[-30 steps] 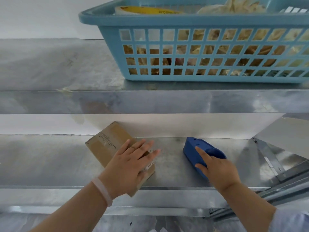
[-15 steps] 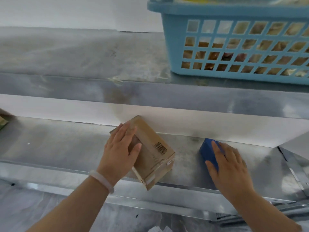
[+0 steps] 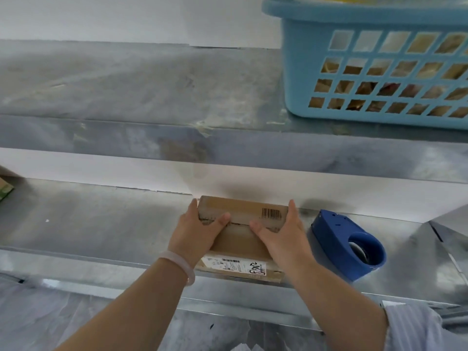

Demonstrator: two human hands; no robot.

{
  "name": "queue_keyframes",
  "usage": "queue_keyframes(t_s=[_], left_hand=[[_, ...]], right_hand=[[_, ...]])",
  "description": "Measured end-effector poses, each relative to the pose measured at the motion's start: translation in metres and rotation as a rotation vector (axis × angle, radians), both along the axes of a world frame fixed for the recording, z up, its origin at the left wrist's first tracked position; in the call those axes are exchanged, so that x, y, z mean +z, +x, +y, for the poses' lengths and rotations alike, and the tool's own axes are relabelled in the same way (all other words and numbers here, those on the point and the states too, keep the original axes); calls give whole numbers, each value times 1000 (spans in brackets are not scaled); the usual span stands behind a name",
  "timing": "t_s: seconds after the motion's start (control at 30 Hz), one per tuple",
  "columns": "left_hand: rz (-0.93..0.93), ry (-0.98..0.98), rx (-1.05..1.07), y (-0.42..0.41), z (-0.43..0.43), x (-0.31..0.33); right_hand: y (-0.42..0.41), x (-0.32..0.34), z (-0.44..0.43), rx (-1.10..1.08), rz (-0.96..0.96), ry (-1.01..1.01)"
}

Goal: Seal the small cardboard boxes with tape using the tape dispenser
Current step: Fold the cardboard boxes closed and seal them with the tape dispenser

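A small brown cardboard box (image 3: 243,216) with a barcode and a white label lies square on the lower metal shelf (image 3: 101,224). My left hand (image 3: 197,231) grips its left end, thumb pressing the top flap near the seam. My right hand (image 3: 281,234) grips the right end the same way, thumb on the flap. The blue tape dispenser (image 3: 347,244) lies on the shelf just right of my right hand, untouched, its round roll opening facing me.
A light blue plastic basket (image 3: 374,72) holding packed items stands on the upper shelf (image 3: 126,87) at the right. A bit of another carton (image 3: 5,188) shows at the far left of the lower shelf. A white wall backs both shelves.
My right hand let go of the tape dispenser and moved left onto the box. The box has turned from a diagonal to square, now held by both hands.
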State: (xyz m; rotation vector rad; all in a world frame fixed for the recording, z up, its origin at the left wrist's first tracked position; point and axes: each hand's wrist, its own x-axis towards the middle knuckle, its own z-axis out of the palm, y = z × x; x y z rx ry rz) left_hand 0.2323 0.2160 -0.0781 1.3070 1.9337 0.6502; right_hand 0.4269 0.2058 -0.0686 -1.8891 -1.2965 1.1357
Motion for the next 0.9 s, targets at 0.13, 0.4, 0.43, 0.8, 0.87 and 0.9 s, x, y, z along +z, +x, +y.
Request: queue_keyframes(t_s=[0.13, 0.4, 0.43, 0.8, 0.87, 0.9], left_hand=[[-45, 43, -33, 0, 0, -2], [-431, -60, 88, -15, 3, -14], [-504, -100, 113, -19, 4, -16], [-507, -100, 57, -15, 2, -12], [-495, -128, -21, -13, 6, -5], [-471, -127, -42, -13, 9, -3]], right_hand=[[3, -8, 5, -3, 31, -9], [15, -8, 5, 5, 253, -114], [17, -10, 5, -9, 289, -136], [23, -7, -3, -26, 236, -133], [36, -1, -6, -10, 286, -97], [42, 1, -9, 21, 277, -79]])
